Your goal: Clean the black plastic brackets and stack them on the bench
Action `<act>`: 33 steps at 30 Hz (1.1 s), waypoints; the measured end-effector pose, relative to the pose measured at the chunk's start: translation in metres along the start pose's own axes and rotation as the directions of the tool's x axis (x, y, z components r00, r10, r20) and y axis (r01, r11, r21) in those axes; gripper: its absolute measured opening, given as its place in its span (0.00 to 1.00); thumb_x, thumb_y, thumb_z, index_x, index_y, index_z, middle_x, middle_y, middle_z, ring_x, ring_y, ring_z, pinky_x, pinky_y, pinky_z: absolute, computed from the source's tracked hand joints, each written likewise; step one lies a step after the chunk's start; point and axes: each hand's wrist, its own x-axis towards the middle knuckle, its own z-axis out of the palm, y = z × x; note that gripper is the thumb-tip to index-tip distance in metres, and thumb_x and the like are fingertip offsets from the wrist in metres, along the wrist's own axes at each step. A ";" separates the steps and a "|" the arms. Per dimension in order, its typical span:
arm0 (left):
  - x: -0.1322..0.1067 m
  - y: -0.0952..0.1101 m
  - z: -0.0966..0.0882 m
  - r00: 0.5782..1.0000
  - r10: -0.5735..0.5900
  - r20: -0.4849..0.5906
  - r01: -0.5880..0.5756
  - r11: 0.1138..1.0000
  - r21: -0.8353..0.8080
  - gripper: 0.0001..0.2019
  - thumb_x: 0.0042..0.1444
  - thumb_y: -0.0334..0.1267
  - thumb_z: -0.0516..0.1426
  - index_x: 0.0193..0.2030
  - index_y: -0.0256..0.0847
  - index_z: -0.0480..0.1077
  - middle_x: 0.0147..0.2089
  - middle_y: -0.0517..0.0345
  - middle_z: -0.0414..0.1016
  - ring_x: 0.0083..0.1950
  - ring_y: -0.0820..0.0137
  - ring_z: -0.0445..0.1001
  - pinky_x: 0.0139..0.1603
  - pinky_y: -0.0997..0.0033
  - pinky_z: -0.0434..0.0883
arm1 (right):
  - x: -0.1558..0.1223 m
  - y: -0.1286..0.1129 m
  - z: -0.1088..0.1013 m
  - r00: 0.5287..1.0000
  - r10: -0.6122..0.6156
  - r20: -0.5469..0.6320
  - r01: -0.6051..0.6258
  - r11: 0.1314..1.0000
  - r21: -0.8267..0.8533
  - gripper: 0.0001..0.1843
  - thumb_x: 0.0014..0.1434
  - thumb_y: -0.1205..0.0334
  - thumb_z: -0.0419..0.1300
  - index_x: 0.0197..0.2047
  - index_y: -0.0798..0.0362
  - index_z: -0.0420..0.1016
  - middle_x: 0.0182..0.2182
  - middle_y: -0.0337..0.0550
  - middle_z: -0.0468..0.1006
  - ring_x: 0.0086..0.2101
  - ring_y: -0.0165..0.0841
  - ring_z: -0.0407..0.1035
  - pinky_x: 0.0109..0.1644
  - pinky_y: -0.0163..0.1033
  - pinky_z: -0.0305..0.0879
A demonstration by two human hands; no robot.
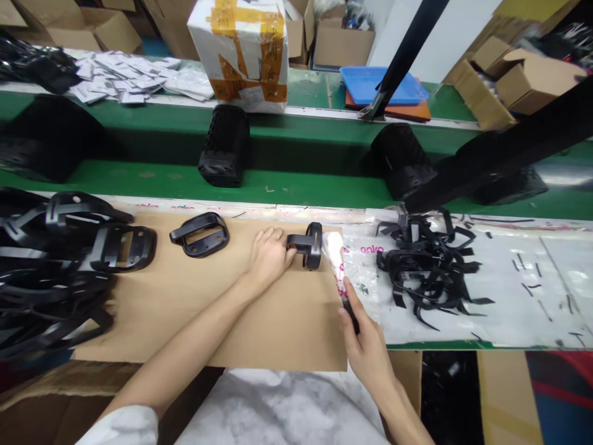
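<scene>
At the near edge, white clothing [278, 411] is seen below one brown cardboard sheet [259, 334]. One tool [334, 250] with a black handle and a white, wrapped head is held in the right hand [365, 337], and the fingers are closed around the handle. The tool's head is lifted up toward the far side, just beside one black plastic bracket [314, 247]; whether the two touch cannot be told. This bracket is set over the cardboard sheet, near its right edge, and its strap end is gripped by the fingers and thumb of the left hand [269, 254]. One more loose bracket [210, 243] is laid on the sheet, to the left of that hand. On the far left, many more are heaped in one big pile [32, 278], too mixed up to be counted. On the right, one heap of black strips [419, 266] is spread on the white bench cover [500, 309]; these cannot be counted either.

Farther back, four black housings [225, 145] are seen on the green belt [287, 191], and two black posts [405, 52] are slanted across it. Past the belt, one pile of white slips [125, 74], one white box [250, 55] wrapped with orange tape and one blue tray [384, 84] are placed.
</scene>
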 end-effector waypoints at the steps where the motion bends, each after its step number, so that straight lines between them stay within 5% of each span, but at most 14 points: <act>1: 0.000 0.001 -0.001 1.000 -0.001 0.003 0.001 1.000 -0.003 0.09 0.65 0.37 0.56 0.38 0.37 0.77 0.42 0.42 0.78 0.47 0.52 0.74 0.49 0.54 0.67 | 0.000 0.001 0.000 1.000 -0.006 0.004 0.006 1.000 0.000 0.32 0.76 0.53 0.46 0.79 0.50 0.52 0.59 0.52 0.81 0.59 0.44 0.75 0.58 0.47 0.76; 5: -0.001 0.003 -0.003 1.000 0.002 0.012 -0.002 1.000 -0.001 0.10 0.66 0.36 0.55 0.38 0.37 0.76 0.43 0.42 0.77 0.48 0.52 0.74 0.50 0.54 0.66 | 0.000 0.001 -0.002 0.993 0.004 0.119 -0.002 1.000 -0.016 0.32 0.76 0.53 0.47 0.78 0.48 0.53 0.61 0.48 0.79 0.58 0.42 0.77 0.57 0.45 0.78; 9: -0.002 0.003 -0.001 1.000 -0.002 0.010 0.002 1.000 -0.005 0.09 0.66 0.36 0.55 0.39 0.37 0.76 0.43 0.43 0.77 0.48 0.52 0.73 0.50 0.54 0.66 | 0.000 -0.001 -0.004 0.996 0.009 0.094 -0.006 0.999 -0.033 0.32 0.76 0.53 0.47 0.79 0.48 0.52 0.62 0.48 0.78 0.60 0.44 0.75 0.59 0.48 0.77; 16: -0.002 0.003 0.000 1.000 -0.007 -0.001 0.007 1.000 -0.017 0.08 0.66 0.36 0.56 0.40 0.37 0.76 0.43 0.43 0.78 0.49 0.52 0.73 0.52 0.54 0.65 | -0.005 0.002 0.004 0.999 0.034 0.038 -0.034 0.999 -0.014 0.33 0.75 0.51 0.48 0.79 0.50 0.53 0.58 0.50 0.82 0.49 0.40 0.82 0.49 0.41 0.80; 22: -0.001 0.004 -0.002 1.000 -0.014 0.019 0.015 0.999 -0.035 0.09 0.66 0.37 0.55 0.41 0.37 0.77 0.43 0.42 0.78 0.49 0.52 0.73 0.51 0.53 0.65 | 0.003 -0.002 -0.004 0.997 0.063 0.053 -0.060 0.997 -0.053 0.34 0.75 0.49 0.47 0.78 0.53 0.53 0.39 0.48 0.87 0.32 0.39 0.82 0.44 0.44 0.81; 28: -0.002 0.006 -0.004 0.998 -0.039 0.039 0.040 0.999 -0.035 0.11 0.67 0.38 0.54 0.41 0.36 0.77 0.45 0.41 0.78 0.50 0.51 0.73 0.51 0.52 0.64 | 0.009 -0.005 -0.011 0.996 0.034 0.079 -0.028 0.997 -0.066 0.33 0.75 0.49 0.47 0.78 0.50 0.55 0.46 0.50 0.86 0.41 0.42 0.82 0.47 0.44 0.79; 33: -0.001 0.007 -0.004 0.998 -0.049 0.040 0.050 0.998 -0.031 0.10 0.67 0.38 0.55 0.43 0.36 0.77 0.46 0.42 0.78 0.51 0.51 0.73 0.53 0.52 0.64 | 0.007 -0.007 -0.012 0.988 0.086 0.126 -0.077 0.994 -0.073 0.34 0.74 0.48 0.47 0.77 0.52 0.57 0.34 0.42 0.85 0.23 0.35 0.72 0.35 0.41 0.78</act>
